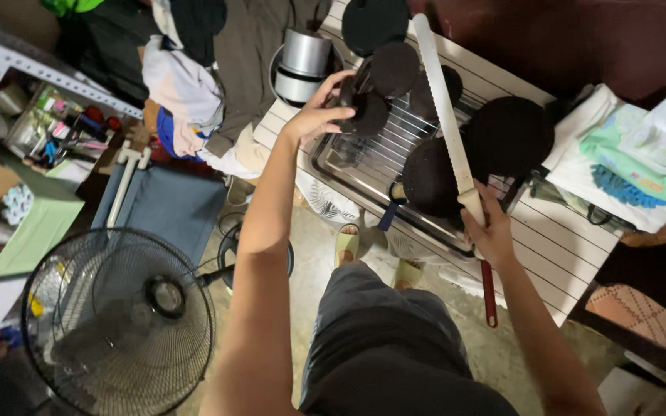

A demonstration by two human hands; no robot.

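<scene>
**Two hands over a rack of dark round cakes, one holding a bread knife**

Far left, low: one standing fan with a black wire guard, on the floor. Above it, a metal shelf with small mixed items, count not readable. Beside the fan, one blue folded cot or chair.

Centre: left hand is raised over the near-left corner of the wire rack, fingers curled around one small dark round cake; grasping it. Behind the hand, one stack of steel cake tins; exact count of tins cannot be told.

The rack sits in a steel tray on a white slatted table. Dark round cakes counted: six visible. Three small ones, including the held one, lie at the rack's far-left part, one larger at the top edge of view, two larger at the right half.

Right of centre: right hand is closed around the pale handle of one long serrated bread knife; blade points away, passing over the cakes. One red-handled tool hangs below this hand.

Far right: one pile of folded cloths on the table.
</scene>
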